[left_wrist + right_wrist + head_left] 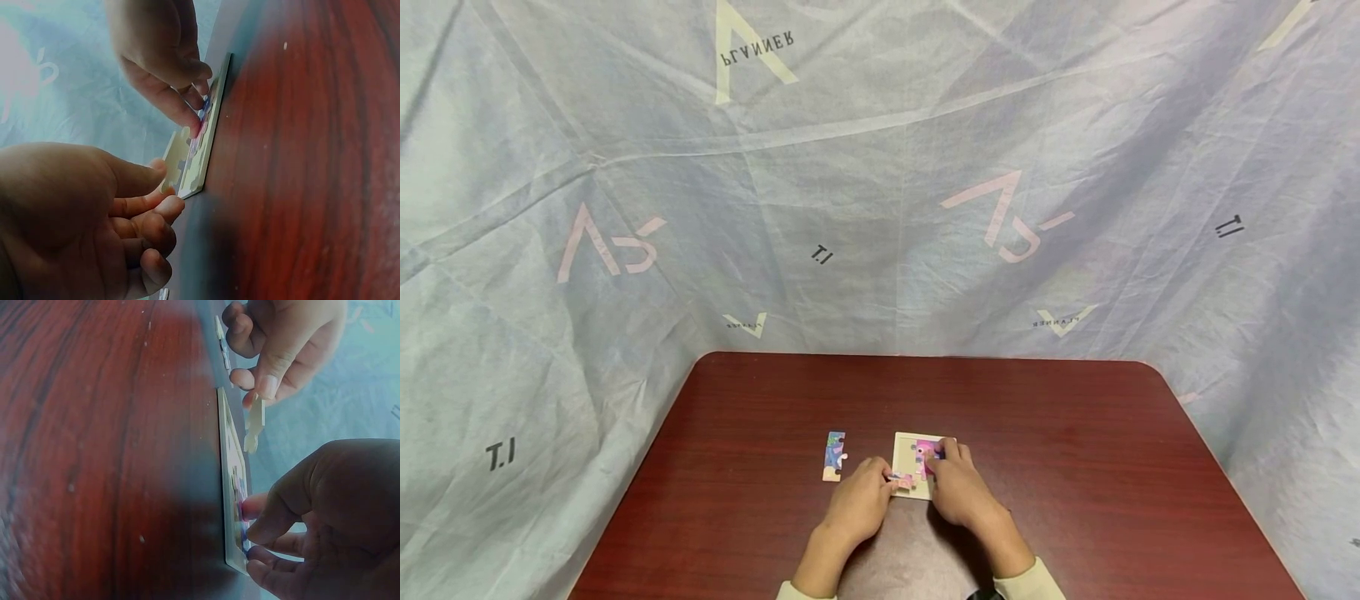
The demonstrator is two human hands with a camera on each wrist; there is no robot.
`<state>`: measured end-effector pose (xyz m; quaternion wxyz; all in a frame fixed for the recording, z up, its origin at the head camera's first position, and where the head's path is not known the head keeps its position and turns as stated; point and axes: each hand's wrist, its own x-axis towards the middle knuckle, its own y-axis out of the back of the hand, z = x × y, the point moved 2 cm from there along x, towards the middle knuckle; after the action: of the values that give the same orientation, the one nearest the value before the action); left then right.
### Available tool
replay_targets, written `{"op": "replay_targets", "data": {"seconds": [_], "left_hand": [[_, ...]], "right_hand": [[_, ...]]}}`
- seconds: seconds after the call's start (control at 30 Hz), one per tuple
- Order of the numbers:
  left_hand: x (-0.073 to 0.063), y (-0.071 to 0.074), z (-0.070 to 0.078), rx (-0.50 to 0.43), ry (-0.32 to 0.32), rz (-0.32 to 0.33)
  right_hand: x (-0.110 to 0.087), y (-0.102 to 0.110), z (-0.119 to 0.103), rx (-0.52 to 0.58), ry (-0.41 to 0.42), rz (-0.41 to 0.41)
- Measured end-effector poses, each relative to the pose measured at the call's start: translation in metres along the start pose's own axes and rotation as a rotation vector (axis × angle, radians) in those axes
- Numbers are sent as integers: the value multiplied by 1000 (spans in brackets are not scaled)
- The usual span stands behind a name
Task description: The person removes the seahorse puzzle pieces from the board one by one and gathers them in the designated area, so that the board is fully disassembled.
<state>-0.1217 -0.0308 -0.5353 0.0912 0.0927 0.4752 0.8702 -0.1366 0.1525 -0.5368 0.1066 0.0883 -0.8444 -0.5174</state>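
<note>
My left hand (861, 500) pinches a jigsaw puzzle piece (903, 481) between thumb and fingers, tilted over the near left part of a pale puzzle tray (903, 442). The left wrist view shows the piece's plain pale back (177, 156). My right hand (961, 486) rests its fingertips on pink and purple puzzle pieces (921, 454) lying in the tray's right side. Those fingers cover part of the pieces. In the right wrist view, the fingertips (255, 537) press close against the tray's surface.
Joined blue puzzle pieces (833, 457) lie on the dark red table (760, 417), left of the tray. A hanging pale cloth (880, 250) with printed letters surrounds the table's back and sides.
</note>
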Motion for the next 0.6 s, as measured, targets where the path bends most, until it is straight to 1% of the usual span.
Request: {"op": "replay_targets", "data": {"seconds": [0.33,0.6], "left_hand": [[-3,3,-4,9,-27,7],[-5,4,-8,-5,-21,10]], "right_hand": [[-1,0,0,-2,9,12],[-2,0,0,-3,25,33]]}}
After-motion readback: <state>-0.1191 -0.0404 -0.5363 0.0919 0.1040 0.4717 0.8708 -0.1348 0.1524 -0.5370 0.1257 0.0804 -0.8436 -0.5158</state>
